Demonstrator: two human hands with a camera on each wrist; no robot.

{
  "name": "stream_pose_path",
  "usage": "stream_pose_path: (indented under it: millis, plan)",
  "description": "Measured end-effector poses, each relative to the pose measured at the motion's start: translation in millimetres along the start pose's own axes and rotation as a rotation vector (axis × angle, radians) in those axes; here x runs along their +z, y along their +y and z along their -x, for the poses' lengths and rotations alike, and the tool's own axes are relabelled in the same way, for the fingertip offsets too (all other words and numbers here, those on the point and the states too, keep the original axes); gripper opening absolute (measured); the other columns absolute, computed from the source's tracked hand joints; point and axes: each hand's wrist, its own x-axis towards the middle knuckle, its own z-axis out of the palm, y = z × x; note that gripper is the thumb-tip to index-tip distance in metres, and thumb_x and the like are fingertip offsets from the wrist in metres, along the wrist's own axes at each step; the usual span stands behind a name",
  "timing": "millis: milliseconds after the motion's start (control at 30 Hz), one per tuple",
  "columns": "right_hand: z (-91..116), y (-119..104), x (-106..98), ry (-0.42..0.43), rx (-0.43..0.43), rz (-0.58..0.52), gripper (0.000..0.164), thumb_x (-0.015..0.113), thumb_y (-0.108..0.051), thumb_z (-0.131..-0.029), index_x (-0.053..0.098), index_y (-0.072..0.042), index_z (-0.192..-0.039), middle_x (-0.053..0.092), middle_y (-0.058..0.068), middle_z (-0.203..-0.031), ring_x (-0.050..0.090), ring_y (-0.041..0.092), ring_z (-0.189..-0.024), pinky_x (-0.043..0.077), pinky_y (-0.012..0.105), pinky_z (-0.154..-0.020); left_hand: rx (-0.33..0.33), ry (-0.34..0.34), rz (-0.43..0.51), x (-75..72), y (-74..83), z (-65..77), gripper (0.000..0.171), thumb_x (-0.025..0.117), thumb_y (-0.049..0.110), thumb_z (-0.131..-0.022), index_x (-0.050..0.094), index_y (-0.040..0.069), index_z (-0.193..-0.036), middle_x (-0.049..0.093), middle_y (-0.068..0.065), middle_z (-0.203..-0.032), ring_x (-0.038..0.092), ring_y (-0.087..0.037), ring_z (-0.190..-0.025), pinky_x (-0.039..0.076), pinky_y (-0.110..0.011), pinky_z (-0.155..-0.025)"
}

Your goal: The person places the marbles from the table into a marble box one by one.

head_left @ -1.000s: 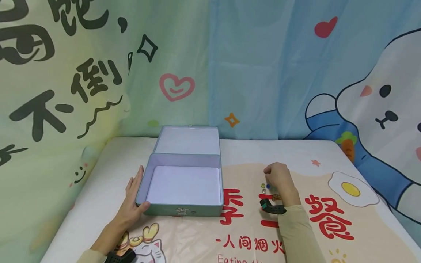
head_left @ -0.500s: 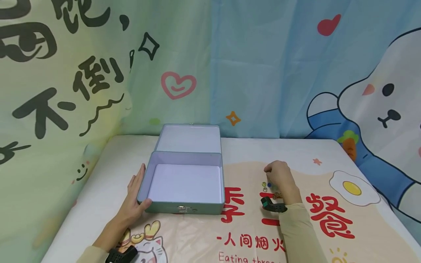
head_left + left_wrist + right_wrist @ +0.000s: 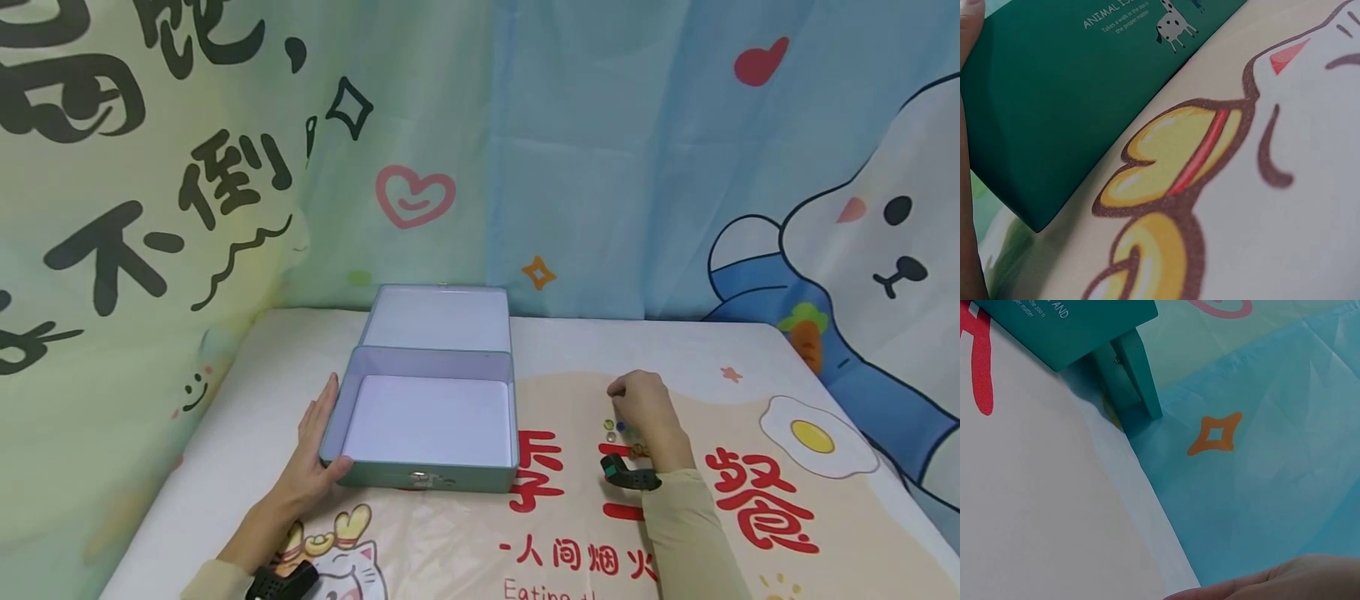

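A green tin box (image 3: 468,478) with a pale lavender inside stands with its hinged lid (image 3: 442,318) tipped back, and nothing lies in it. My left hand (image 3: 311,454) rests against its left side with the fingers extended, the thumb at the front corner. Right of the box, my right hand (image 3: 647,408) is low over the table, fingers bent downward and close together; I cannot tell whether they pinch something. Small glass marbles lie by its palm side: a yellow-green marble (image 3: 608,424), a blue marble (image 3: 620,426) and a clear marble (image 3: 612,437). Brownish small pieces (image 3: 639,450) show near the wrist.
A printed cloth (image 3: 570,521) with red characters covers the table. A fabric backdrop (image 3: 570,167) hangs behind the table's back edge and along the left side. Each wrist wears a black camera band, such as the right band (image 3: 628,476).
The whole scene has drifted slightly right in the head view. Both hands, the box and the marbles keep their places relative to each other.
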Motion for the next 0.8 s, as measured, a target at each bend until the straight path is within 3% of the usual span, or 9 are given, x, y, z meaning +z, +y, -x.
stream_pose_path:
  millis: [367, 567, 800]
  plan:
    - [-1.4, -1.1, 1.1, -0.007, 0.033, -0.03, 0.022, 0.057, -0.004, -0.09, 0.07, 0.0, -0.107, 0.064, 0.023, -0.115, 0.056, 0.038, -0.11, 0.044, 0.054, -0.096, 0.001, -0.008, -0.004, 0.1, 1.2, 0.8, 0.1, 0.04, 0.071, -0.086, 0.011, 0.001, -0.152, 0.01, -0.021, -0.158, 0.004, -0.015, -0.148, -0.005, -0.028, -0.116]
    - [-2.1, -3.9, -0.3, 0.0, 0.033, -0.043, 0.022, 0.058, -0.006, -0.091, 0.07, -0.001, -0.108, 0.064, 0.022, -0.115, 0.056, 0.036, -0.108, 0.044, 0.053, -0.097, 0.026, 0.003, -0.019, 0.3, 0.0, 1.8, 0.103, 0.036, 0.073, -0.086, 0.011, -0.003, -0.151, 0.01, -0.024, -0.157, 0.004, -0.017, -0.148, -0.005, -0.035, -0.116]
    - [1.2, -7.3, -1.8, 0.029, 0.018, -0.03, 0.025, 0.059, -0.009, -0.092, 0.068, 0.001, -0.112, 0.063, 0.023, -0.117, 0.055, 0.038, -0.111, 0.043, 0.053, -0.097, 0.033, -0.009, -0.027, -0.5, -1.5, 1.4, 0.106, 0.036, 0.076, -0.084, 0.01, -0.003, -0.151, 0.009, -0.024, -0.157, 0.003, -0.018, -0.148, -0.006, -0.03, -0.116]
